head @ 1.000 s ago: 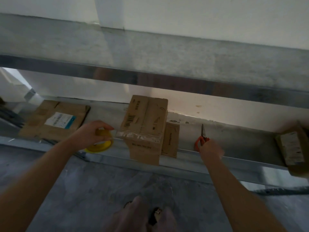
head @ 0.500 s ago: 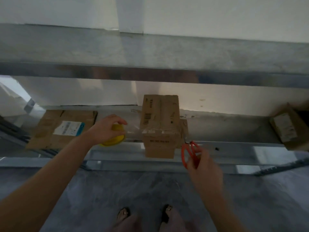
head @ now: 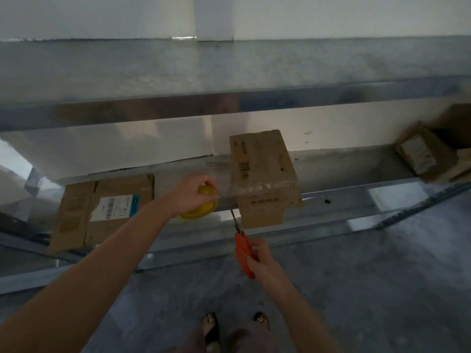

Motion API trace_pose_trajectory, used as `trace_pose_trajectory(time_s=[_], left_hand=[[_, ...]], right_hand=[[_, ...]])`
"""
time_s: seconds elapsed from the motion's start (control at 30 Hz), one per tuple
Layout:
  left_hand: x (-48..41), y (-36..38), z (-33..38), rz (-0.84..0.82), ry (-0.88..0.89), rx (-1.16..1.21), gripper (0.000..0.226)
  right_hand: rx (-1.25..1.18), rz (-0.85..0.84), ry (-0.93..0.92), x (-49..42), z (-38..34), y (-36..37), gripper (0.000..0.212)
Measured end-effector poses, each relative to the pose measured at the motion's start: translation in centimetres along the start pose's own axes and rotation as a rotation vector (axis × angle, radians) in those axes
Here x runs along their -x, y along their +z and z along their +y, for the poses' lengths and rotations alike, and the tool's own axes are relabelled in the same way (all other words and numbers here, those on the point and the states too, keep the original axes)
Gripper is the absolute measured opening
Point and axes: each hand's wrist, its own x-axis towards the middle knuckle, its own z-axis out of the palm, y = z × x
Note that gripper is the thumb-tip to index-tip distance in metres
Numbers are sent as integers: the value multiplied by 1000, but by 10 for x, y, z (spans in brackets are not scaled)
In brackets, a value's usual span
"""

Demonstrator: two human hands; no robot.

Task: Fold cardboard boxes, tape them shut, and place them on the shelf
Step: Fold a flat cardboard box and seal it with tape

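Box (head: 262, 174): brown cardboard, folded up, on the lower shelf (head: 356, 197), front end jutting past the shelf's front rim; barcode on top, clear tape across the top near the front edge.
Tape strip (head: 227, 194): clear, stretched leftward from the box's taped top to the roll.
Tape roll (head: 201, 211): yellow, just left of the box, level with its front edge.
Left hand (head: 190, 196): just left of the box, fingers curled over the tape roll and gripping it from above.
Scissors (head: 243, 248): orange handles below and in front of the box's left front corner, blades pointing up at the tape strip; tips close under the strip, contact impossible to tell; blades open or closed, cannot tell.
Right hand (head: 261, 259): below and in front of the box, clenched round the scissors' handles.
Flat cardboard (head: 107, 210): well left of the box on the same shelf, unfolded, white label with barcode facing up.
Second box (head: 423, 156): far right of the box, tilted, blurred, pale label showing.
Upper shelf (head: 229, 67): grey, above the box.
Feet (head: 211, 327): in sandals on the grey floor, well in front of the box.
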Motion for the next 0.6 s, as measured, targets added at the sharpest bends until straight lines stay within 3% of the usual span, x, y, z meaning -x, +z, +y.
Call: trace_pose_trajectory(time_s=[0.07, 0.2, 0.37, 0.6], left_hand=[[0, -3, 0, -7, -1, 13, 18], [-2, -4, -1, -8, 17, 7, 16], [-5, -4, -3, -12, 20, 2, 17], [-10, -3, -3, -25, 26, -31, 20]], right_hand=[[-17, 9, 43, -5, -7, 2, 18], [-20, -1, 91, -17, -12, 1, 28], [-152, 20, 57, -27, -14, 0, 62], [-219, 42, 44, -41, -15, -2, 17]])
